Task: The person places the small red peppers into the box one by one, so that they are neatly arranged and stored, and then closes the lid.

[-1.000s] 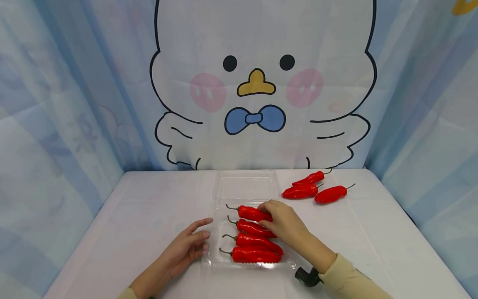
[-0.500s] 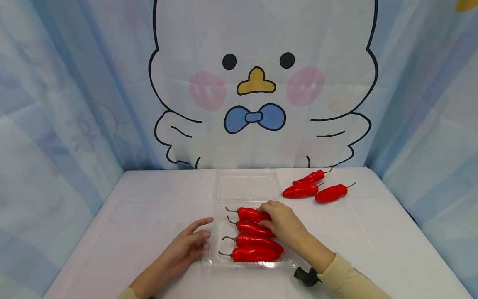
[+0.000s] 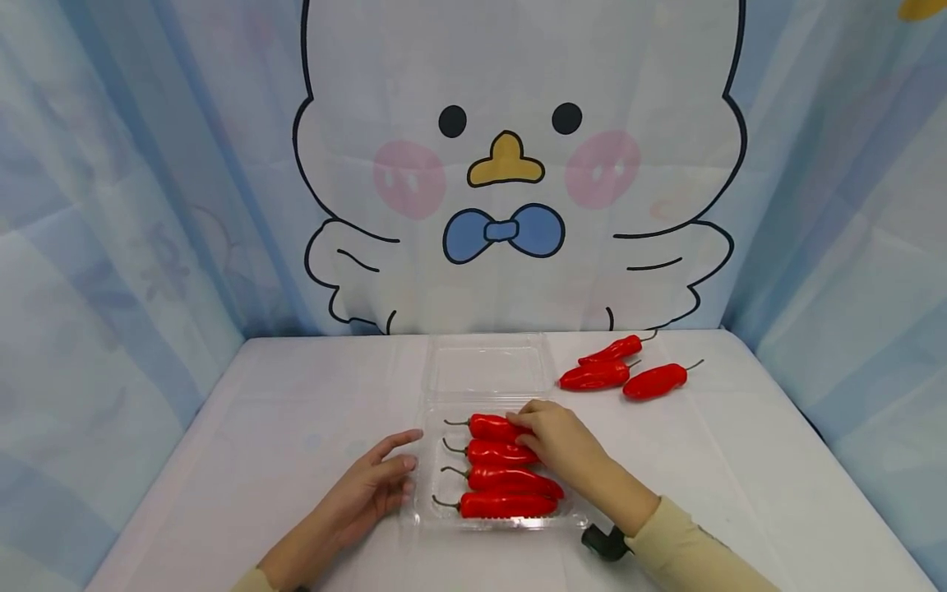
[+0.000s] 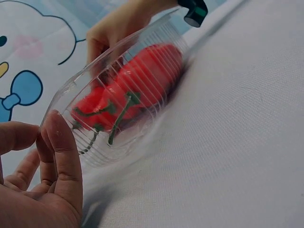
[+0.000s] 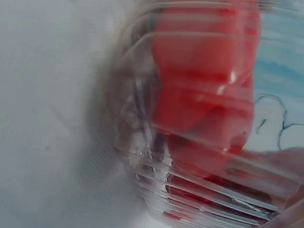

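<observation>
In the head view, several red chili peppers with green stems lie in a row, stems to the left, in a clear plastic clamshell box (image 3: 420,514). My right hand (image 3: 565,440) grips the right end of the farthest chili pepper (image 3: 488,427). Its thumb is close to the second chili pepper (image 3: 491,452); whether they touch is unclear. Closer to me lie a third pepper (image 3: 510,479) and the front pepper (image 3: 506,505). At the box's left edge, fingertips of my left hand (image 3: 362,497) touch the rim (image 4: 71,85). The right wrist view is blurred by the box wall.
The hinged lid (image 3: 488,366) lies folded back behind the box. Three more red peppers are at the back right, among them the rightmost one (image 3: 654,382). A dark camera piece (image 3: 605,543) sits by my right wrist. A printed curtain (image 3: 503,296) stands behind the white table.
My right hand has drawn slightly towards me, and the two farthest peppers in the box have shifted a little left and nearer. The left hand stays put.
</observation>
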The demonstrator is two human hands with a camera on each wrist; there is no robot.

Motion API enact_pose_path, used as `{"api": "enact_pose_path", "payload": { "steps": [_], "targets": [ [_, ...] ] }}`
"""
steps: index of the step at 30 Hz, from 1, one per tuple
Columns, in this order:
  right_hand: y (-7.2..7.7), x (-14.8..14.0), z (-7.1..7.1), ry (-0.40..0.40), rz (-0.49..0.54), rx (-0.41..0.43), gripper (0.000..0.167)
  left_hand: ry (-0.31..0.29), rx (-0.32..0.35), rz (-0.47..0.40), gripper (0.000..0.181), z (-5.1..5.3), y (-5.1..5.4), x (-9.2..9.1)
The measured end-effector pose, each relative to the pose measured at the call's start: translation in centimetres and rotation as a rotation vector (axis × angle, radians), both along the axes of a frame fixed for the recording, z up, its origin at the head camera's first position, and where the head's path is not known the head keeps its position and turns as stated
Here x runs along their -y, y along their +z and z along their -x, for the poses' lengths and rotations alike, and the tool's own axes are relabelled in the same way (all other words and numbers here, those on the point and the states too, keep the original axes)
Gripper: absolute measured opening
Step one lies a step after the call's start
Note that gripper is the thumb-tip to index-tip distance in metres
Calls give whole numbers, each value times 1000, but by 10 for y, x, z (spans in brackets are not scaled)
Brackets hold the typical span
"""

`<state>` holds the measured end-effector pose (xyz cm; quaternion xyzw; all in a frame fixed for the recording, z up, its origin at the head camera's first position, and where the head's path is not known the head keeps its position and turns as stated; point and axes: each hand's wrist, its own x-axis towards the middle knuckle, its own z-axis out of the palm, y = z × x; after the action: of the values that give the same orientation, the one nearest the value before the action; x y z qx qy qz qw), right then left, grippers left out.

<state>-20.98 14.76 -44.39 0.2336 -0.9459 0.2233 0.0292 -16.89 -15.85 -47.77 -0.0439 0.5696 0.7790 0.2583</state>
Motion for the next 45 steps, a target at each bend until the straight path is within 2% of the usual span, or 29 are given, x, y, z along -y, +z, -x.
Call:
{"api": "enact_pose_path", "payload": {
  "steps": [12,20,28,37,45],
  "targets": [
    [1,-4,1,-6,-26,10,42,3,3,-2,60,0,0,0],
    [4,-16,2,-15,-39,-122,35,-5,-12,-4,61,0,0,0],
    [-1,-36,2,-16,-13,-240,36,-4,-6,0,61,1,-1,0],
    [-2,-66,9,-36,-4,-304,38,-5,-7,-10,62,1,0,1],
    [-7,-99,20,-81,-63,-320,36,3,-2,-1,63,1,0,0]
  ]
}}
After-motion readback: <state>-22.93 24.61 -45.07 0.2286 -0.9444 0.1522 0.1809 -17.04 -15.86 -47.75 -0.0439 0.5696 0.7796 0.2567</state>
